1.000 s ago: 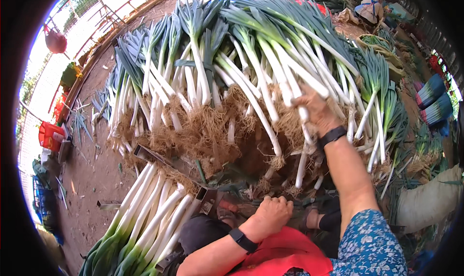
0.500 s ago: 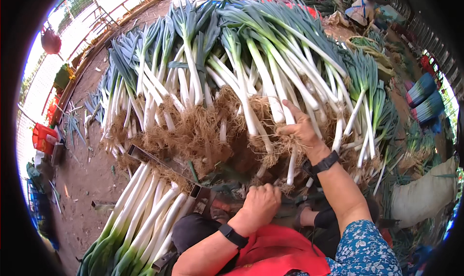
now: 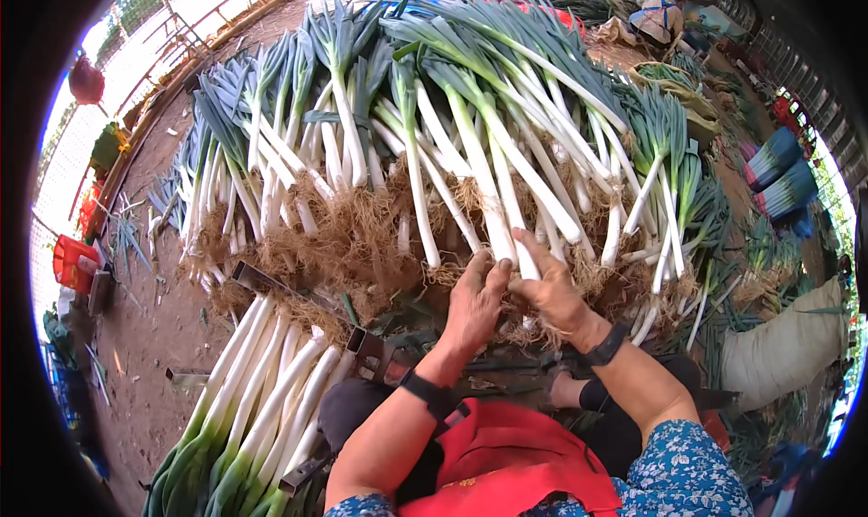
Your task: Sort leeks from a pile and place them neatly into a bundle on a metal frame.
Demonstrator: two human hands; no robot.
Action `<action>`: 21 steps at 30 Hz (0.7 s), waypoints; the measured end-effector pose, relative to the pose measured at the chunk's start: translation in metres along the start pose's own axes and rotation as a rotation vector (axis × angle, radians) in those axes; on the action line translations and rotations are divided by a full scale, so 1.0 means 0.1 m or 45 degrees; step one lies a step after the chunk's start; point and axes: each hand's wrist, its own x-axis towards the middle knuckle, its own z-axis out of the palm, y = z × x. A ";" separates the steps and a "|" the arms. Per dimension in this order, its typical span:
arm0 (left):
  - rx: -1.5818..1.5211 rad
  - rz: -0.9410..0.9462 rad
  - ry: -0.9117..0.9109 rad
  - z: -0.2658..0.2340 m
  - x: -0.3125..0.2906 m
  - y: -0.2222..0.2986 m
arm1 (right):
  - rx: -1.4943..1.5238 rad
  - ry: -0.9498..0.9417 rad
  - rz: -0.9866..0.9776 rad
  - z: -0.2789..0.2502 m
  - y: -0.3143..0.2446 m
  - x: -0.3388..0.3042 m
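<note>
A broad heap of leeks (image 3: 443, 146) spreads before me, green tops away and brown roots toward me. My right hand (image 3: 553, 291) is closed around the lower white end of a leek (image 3: 504, 187). Right beside it, my left hand (image 3: 476, 304) is closed at the root end of a neighbouring leek (image 3: 479, 191), its fingertips close to the right hand's. The fingers partly hide both root ends. Each wrist wears a dark band.
More leeks (image 3: 253, 399) lie at lower left on a metal frame (image 3: 298, 302), roots toward the heap. A red container (image 3: 76, 264) stands at far left by a mesh fence. A pale sack (image 3: 787, 341) lies at right, with wrapped bundles (image 3: 785, 182) beyond it.
My left hand has risen from near my lap to the leek's root end beside my right hand. Both gripped leeks have come slightly nearer and leftward; my right hand has lowered a little.
</note>
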 end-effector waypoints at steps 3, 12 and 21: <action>-0.449 -0.262 0.071 0.10 0.18 -0.12 | -0.244 -0.041 -0.047 0.08 -0.07 -0.03; -0.526 -0.372 0.122 0.20 0.04 0.07 | -1.863 0.145 -0.190 -1.08 -0.55 0.01; -0.106 -0.396 -0.758 0.24 -0.73 -0.26 | -0.135 0.056 0.252 -0.09 -0.18 0.30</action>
